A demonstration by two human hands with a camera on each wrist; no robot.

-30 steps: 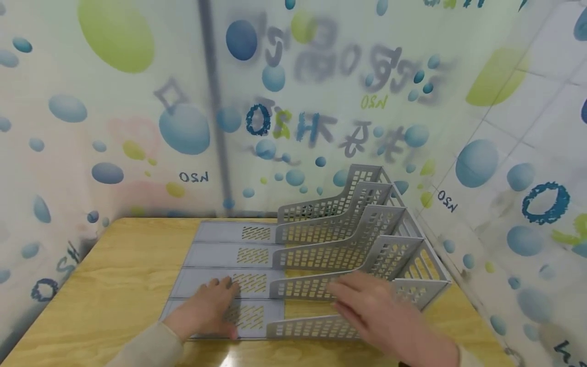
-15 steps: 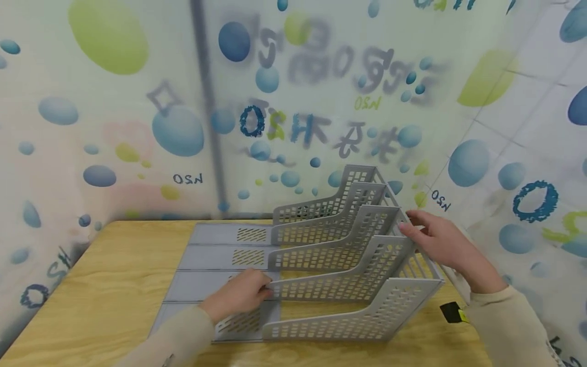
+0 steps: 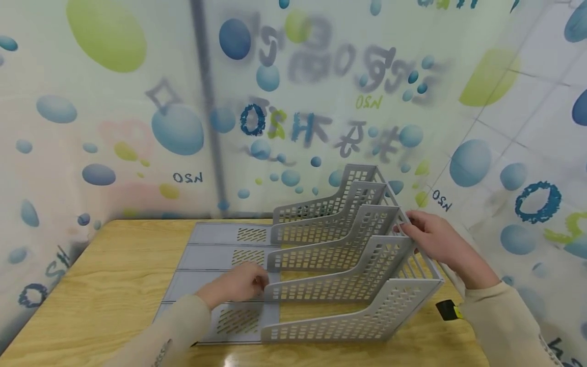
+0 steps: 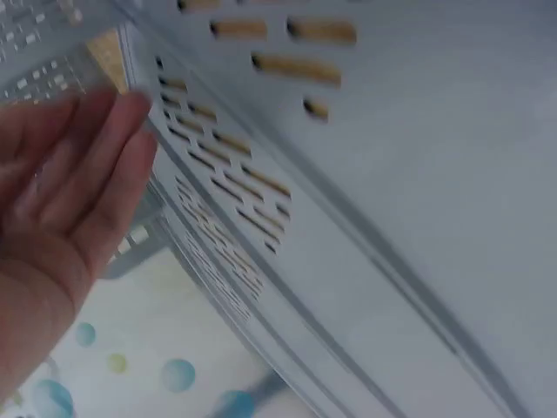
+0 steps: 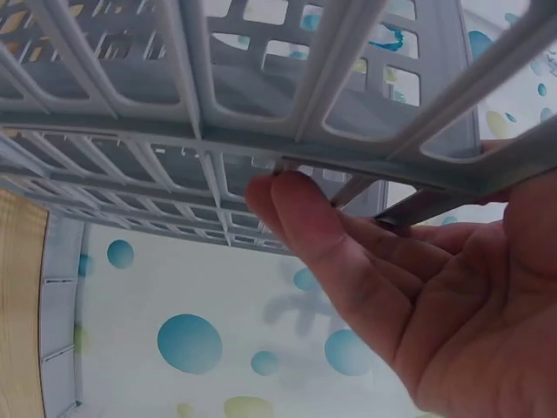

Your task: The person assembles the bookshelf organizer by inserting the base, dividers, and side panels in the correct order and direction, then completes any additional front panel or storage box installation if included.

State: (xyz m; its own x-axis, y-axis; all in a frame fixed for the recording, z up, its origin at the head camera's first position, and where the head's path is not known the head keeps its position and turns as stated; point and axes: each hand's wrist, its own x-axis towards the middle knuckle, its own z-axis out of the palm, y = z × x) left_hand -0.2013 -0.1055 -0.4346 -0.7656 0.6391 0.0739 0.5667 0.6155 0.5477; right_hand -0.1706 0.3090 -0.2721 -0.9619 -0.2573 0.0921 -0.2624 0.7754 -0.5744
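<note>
Closest to me are the two beige sleeves, the left one (image 3: 160,331) coming over the desk (image 3: 91,295) from the near side, the right one (image 3: 504,321) over by the right edge. There's a small black-and-yellow thing (image 3: 448,309) just beside that right sleeve, no clue what it is.

The big item is a gray plastic rack (image 3: 316,290) lying across the middle and right of the desk, reaching back to about the far edge. I count five perforated dividers, with the tall ends toward the desk's right edge. Flat slotted panels (image 3: 183,283) stick out toward the left edge.

Left hand (image 3: 231,283) is over the second panel from the near side, right by the low tip of the second divider. Its fingers are loose and slightly bent with nothing in them; can't tell if they're touching the divider. Right hand (image 3: 442,239) is a bit further back at the tall end, fingers bent and closed around a bar of the rack's open frame.

Behind the far edge hangs a pale sheet (image 3: 293,66) with blue and green bubbles plus backwards lettering.
</note>
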